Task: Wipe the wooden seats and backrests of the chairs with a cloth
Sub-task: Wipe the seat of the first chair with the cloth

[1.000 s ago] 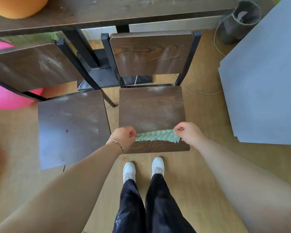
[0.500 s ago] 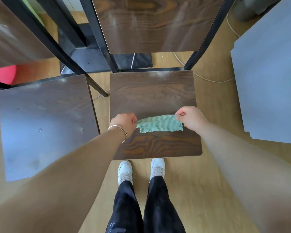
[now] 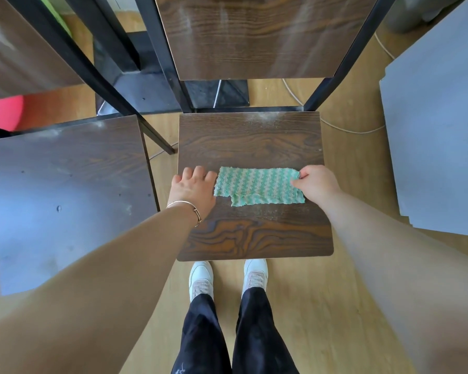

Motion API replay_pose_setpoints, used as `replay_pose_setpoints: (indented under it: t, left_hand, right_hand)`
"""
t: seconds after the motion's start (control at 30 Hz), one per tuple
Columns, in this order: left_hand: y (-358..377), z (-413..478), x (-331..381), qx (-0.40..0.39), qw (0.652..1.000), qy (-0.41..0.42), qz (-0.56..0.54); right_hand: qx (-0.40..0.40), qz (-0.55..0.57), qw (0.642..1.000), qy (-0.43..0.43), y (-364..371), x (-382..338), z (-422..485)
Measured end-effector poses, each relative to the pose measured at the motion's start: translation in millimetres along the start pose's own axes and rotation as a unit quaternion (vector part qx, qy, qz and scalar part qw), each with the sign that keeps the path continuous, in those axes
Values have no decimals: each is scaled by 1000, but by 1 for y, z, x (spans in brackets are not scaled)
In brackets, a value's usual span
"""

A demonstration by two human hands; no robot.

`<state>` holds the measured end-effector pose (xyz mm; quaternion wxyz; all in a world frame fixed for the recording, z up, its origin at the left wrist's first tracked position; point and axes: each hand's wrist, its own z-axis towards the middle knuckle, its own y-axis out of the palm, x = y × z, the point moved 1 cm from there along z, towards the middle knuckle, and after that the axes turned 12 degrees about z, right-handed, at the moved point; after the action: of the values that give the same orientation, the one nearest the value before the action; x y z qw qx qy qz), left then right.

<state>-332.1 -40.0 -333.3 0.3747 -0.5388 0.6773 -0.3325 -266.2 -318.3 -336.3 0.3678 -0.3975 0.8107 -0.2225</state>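
A green-and-white zigzag cloth lies flat, folded, on the dark wooden seat of the chair in front of me. My right hand pinches the cloth's right edge. My left hand rests beside the cloth's left edge, fingers spread, holding nothing. The chair's wooden backrest rises at the top between black metal posts. A second chair's seat lies to the left, and its backrest shows at the upper left.
A grey board lies on the floor at the right. A black table base stands behind the chairs. A pale cable runs over the wooden floor. My white shoes stand just before the seat. Something pink sits at the far left.
The cloth went from being held stretched between both hands to lying flat on the seat. My left hand let go of it. The view moved closer to the chair.
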Motion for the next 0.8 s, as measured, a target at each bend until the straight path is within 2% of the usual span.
replay_pose_setpoints:
  t: [0.13, 0.23, 0.57, 0.6, 0.7, 0.8]
  left_hand:
    - [4, -16, -6, 25, 999, 5, 20]
    - [8, -27, -13, 41, 999, -9, 23]
    - [22, -46, -37, 48, 998, -42, -1]
    - [23, -47, -40, 48, 998, -44, -3]
    - [27, -48, -47, 46, 998, -51, -13]
    - [30, -49, -51, 39, 998, -53, -22]
  right_hand:
    - [9, 2, 1000, -21, 3, -11, -11]
    - [5, 49, 998, -39, 12, -29, -21]
    - [-83, 195, 975, -59, 80, -98, -34]
    - [-90, 186, 976, -70, 85, -100, -34]
    - [-63, 64, 987, -134, 91, -96, -32]
    - [-59, -42, 981, -178, 92, -86, -29]
